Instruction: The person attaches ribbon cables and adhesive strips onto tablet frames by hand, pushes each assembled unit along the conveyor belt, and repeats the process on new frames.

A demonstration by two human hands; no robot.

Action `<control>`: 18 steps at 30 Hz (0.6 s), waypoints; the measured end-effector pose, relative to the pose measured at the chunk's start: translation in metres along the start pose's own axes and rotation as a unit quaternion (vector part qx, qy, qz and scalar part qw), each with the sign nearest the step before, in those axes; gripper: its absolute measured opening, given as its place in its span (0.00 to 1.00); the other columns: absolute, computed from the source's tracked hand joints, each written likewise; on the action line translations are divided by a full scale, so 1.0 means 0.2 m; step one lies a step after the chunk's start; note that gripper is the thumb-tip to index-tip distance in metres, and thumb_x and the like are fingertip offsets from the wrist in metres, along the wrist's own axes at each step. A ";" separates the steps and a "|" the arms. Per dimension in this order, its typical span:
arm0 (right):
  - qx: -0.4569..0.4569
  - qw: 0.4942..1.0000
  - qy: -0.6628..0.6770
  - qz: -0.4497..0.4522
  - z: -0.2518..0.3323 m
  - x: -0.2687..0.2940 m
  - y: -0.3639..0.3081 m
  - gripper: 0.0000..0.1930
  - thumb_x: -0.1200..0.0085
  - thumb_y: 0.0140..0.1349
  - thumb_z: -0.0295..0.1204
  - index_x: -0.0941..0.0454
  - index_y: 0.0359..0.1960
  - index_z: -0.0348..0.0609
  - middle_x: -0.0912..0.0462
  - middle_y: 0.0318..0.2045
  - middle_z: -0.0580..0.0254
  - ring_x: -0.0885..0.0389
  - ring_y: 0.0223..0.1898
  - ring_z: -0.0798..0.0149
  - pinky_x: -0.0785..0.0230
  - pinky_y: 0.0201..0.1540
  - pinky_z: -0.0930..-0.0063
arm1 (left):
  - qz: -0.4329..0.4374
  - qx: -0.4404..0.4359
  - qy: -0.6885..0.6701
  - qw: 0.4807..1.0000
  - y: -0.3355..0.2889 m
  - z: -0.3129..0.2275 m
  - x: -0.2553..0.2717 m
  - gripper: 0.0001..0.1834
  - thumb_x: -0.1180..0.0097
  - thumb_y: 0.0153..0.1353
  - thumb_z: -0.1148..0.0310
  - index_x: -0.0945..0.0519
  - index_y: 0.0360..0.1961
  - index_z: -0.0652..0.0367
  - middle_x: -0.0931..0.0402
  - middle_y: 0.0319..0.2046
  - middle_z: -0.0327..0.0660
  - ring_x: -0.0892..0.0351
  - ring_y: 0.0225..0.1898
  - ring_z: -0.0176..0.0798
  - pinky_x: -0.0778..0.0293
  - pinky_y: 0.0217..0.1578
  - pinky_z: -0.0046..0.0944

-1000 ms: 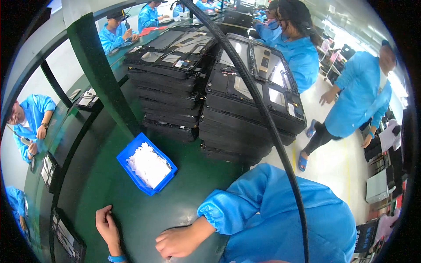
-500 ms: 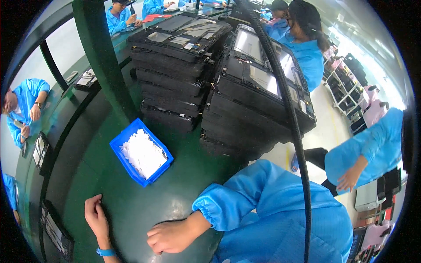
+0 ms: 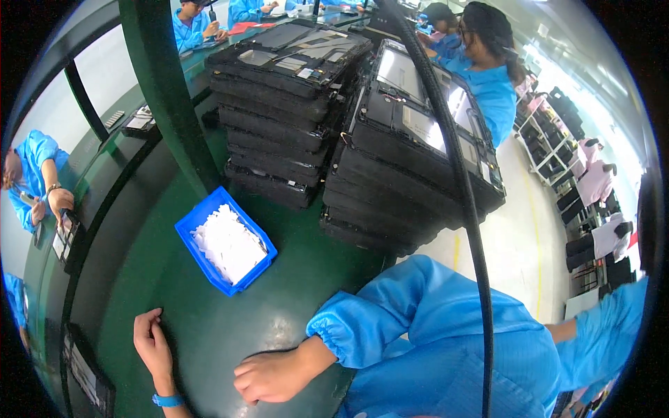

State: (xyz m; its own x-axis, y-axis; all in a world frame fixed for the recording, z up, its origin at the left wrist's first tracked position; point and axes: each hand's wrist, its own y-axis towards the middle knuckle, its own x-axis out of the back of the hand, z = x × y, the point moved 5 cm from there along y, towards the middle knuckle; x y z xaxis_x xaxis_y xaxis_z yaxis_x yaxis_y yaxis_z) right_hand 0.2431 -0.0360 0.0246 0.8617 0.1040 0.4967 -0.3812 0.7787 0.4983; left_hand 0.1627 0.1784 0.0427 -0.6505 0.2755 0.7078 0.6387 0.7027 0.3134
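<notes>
Smooth plastic bin (image 3: 254, 272), glossy tabletop (image 3: 279, 324), cloth sleeve (image 3: 362, 329)

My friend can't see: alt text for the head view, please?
Left hand and right hand rest on a green table near a blue bin of white pieces. Behind are two stacks of black panels and people in blue.

Well right of the green post (image 3: 162, 90), a white rack (image 3: 543, 164) stands on pale floor (image 3: 498, 223) with yellow lines (image 3: 456, 252).
</notes>
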 end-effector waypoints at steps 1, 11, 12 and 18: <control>-0.001 1.000 -0.002 0.001 0.00 0.00 0.00 0.04 0.47 0.50 0.30 0.20 0.26 0.51 0.25 0.31 0.62 0.27 0.40 0.56 0.32 0.41 0.60 | 0.002 0.001 0.002 1.000 0.00 0.00 -0.01 0.12 0.56 0.58 0.84 0.20 0.39 0.69 0.25 0.32 0.46 0.26 0.35 0.39 0.29 0.39 0.35; 0.009 0.999 0.006 0.052 -0.04 0.04 -0.05 0.08 0.45 0.50 0.25 0.21 0.34 0.47 0.24 0.37 0.62 0.27 0.42 0.56 0.32 0.46 0.63 | -0.002 -0.018 0.037 0.999 0.03 -0.05 -0.06 0.11 0.51 0.59 0.81 0.18 0.39 0.64 0.20 0.38 0.48 0.20 0.41 0.47 0.27 0.46 0.38; -0.006 0.998 -0.008 0.056 -0.04 0.10 -0.07 0.09 0.45 0.50 0.25 0.21 0.35 0.47 0.24 0.38 0.61 0.26 0.42 0.56 0.32 0.46 0.63 | -0.010 -0.029 0.024 0.999 0.07 -0.10 -0.09 0.12 0.51 0.58 0.81 0.17 0.40 0.62 0.21 0.37 0.48 0.21 0.41 0.48 0.26 0.45 0.38; -0.006 0.993 0.005 0.117 -0.03 0.29 -0.09 0.10 0.45 0.50 0.23 0.20 0.35 0.45 0.22 0.36 0.60 0.25 0.41 0.56 0.31 0.45 0.63 | -0.052 -0.037 0.068 0.996 0.11 -0.09 -0.21 0.12 0.50 0.56 0.74 0.16 0.37 0.54 0.21 0.35 0.45 0.20 0.40 0.50 0.24 0.41 0.45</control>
State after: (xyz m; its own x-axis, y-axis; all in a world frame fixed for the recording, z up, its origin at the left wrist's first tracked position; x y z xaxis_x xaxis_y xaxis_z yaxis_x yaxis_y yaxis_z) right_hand 0.3012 -0.0391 0.0396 0.7527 0.2889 0.5916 -0.5676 0.7400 0.3609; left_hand 0.2111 0.1702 0.0303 -0.6562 0.1099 0.7465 0.6032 0.6709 0.4314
